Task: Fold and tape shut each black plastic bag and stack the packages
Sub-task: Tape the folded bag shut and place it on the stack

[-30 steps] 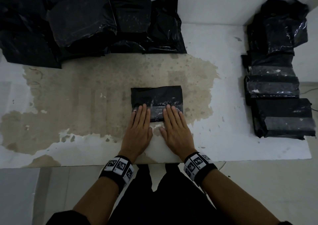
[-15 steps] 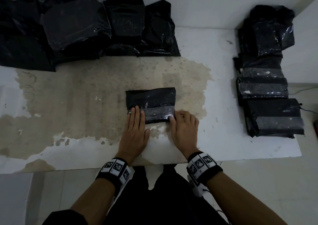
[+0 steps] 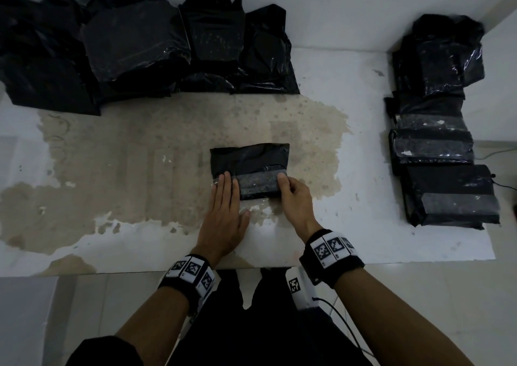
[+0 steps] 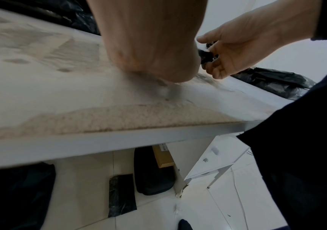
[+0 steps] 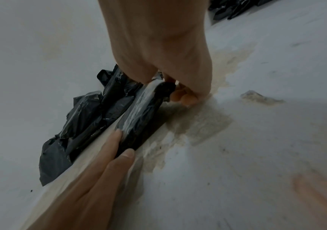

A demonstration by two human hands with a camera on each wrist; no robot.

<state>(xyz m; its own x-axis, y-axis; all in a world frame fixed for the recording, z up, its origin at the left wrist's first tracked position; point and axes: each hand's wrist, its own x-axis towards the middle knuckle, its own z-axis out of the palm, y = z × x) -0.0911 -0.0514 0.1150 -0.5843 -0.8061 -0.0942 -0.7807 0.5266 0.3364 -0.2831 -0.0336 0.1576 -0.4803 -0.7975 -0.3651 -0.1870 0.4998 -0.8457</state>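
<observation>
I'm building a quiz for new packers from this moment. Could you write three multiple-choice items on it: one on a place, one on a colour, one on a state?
1. Where do the finished taped packages lie?
A. on the table's right side
B. on the table's left side
C. in the person's lap

2. What colour is the package under the hands?
A. white
B. black
C. red

3. How does the right hand meet that package?
A. flat on top, fingers straight
B. lifted clear of it
C. fingers curled round its right end

Answers:
1 A, the head view shows them in a row along the right edge of the table.
2 B, black plastic with a greyish tape strip across it.
3 C, the right wrist view shows thumb above and fingers at the end, while the left hand lies flat.
</observation>
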